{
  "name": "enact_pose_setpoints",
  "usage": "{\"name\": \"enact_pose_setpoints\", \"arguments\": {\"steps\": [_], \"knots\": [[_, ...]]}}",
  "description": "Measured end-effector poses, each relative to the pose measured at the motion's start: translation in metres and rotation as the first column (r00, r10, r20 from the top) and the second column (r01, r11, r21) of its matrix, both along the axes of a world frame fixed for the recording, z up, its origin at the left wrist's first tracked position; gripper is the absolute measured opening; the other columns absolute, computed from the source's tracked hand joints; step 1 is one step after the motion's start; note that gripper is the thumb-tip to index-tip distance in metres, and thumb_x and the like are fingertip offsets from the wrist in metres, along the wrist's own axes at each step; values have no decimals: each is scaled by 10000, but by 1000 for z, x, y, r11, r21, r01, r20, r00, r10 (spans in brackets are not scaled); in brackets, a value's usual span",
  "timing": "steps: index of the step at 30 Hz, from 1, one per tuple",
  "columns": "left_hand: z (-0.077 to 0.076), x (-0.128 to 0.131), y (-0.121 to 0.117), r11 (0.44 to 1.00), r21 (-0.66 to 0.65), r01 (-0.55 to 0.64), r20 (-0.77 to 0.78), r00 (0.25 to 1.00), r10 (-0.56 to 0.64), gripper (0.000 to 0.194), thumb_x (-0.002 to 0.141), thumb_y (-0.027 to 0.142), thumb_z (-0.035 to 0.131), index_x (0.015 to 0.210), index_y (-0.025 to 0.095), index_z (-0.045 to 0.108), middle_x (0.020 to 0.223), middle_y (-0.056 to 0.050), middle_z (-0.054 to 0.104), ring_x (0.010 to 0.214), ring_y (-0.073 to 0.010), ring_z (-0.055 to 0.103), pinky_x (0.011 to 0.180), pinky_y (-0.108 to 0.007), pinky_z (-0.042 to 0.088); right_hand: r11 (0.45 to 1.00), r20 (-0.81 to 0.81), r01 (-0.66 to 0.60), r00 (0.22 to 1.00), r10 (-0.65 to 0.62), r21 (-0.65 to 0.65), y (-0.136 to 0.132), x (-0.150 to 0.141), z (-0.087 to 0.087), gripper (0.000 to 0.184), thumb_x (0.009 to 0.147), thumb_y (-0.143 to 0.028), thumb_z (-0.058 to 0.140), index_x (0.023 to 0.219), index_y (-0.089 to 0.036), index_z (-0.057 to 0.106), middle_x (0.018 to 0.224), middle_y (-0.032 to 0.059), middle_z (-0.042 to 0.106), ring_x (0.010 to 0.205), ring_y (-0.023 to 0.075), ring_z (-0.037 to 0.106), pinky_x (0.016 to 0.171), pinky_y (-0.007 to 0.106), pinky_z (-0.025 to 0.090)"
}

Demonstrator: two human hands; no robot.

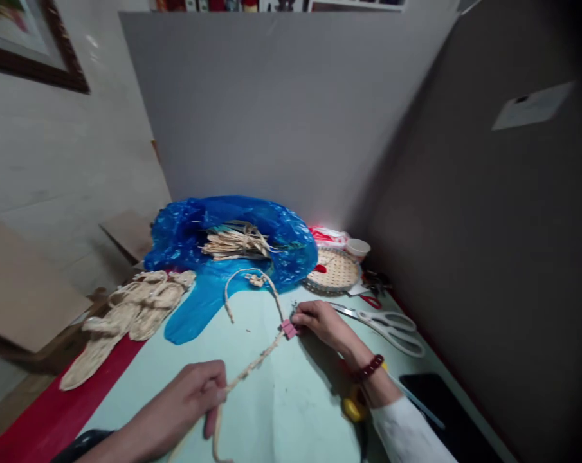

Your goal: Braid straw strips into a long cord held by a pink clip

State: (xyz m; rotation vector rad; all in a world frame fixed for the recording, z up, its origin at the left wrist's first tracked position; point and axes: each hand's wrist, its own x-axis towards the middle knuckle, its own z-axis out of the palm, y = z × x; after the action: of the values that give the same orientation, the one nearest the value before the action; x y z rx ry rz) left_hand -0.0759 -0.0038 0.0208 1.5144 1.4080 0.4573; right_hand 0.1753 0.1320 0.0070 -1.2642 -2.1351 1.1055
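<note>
A thin, pale braided straw cord (256, 365) runs slantwise over the light green table. My left hand (201, 392) pinches it near the front, and loose ends hang down below the fingers. Farther up, a small pink clip (289, 329) sits on the cord. My right hand (322, 323) is closed at the clip's right side, its thumb and forefinger against it. Beyond the clip the cord curves up and bends back to the left in a loop. A blue plastic bag (291, 235) holding a bundle of dry straw strips (237, 244) lies behind.
Woven straw sandals (127, 315) lie at the left on a red cloth. At the right are large scissors (391, 328), a round woven tray (336, 270), a white cup (357, 248), a black phone-like slab (445, 405) and a yellow tool (354, 408). Grey panels (281, 109) stand behind and right.
</note>
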Motion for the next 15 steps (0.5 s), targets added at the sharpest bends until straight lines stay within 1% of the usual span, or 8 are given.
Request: {"name": "enact_pose_setpoints", "arguments": {"steps": [3, 7, 10, 15], "knots": [[-1, -13, 8, 998, 46, -33, -64, 997, 36, 234, 864, 370, 447, 679, 227, 439, 525, 54, 611, 610, -159, 516, 645, -240, 361, 999, -2, 31, 1000, -31, 14, -1, -1, 1, 217, 811, -218, 557, 607, -151, 587, 590, -2, 628, 582, 115, 542, 597, 207, 382], [-1, -27, 18, 991, 82, -102, -78, 991, 109, 301, 866, 463, 446, 673, 232, 432, 522, 68, 588, 602, -159, 511, 648, -237, 355, 999, -13, 32, 999, -31, 28, -2, -1, 0, 207, 815, -175, 557, 612, -151, 589, 585, -7, 634, 582, 111, 558, 580, 194, 389], [-2, -30, 20, 987, 87, -137, -63, 988, 142, 286, 854, 464, 457, 683, 236, 442, 501, 77, 568, 575, -159, 498, 624, -236, 351, 999, -7, 29, 1000, -29, 44, -2, -1, -2, 210, 817, -151, 557, 608, -152, 583, 588, -12, 631, 590, 111, 560, 584, 196, 389], [-1, -30, 18, 991, 77, -110, -73, 991, 116, 262, 845, 415, 455, 654, 238, 432, 519, 64, 571, 602, -161, 507, 645, -240, 352, 997, 51, 9, 999, -13, 82, -1, -3, 1, 231, 828, -158, 591, 600, -156, 552, 574, -38, 572, 587, 115, 529, 601, 232, 384]]}}
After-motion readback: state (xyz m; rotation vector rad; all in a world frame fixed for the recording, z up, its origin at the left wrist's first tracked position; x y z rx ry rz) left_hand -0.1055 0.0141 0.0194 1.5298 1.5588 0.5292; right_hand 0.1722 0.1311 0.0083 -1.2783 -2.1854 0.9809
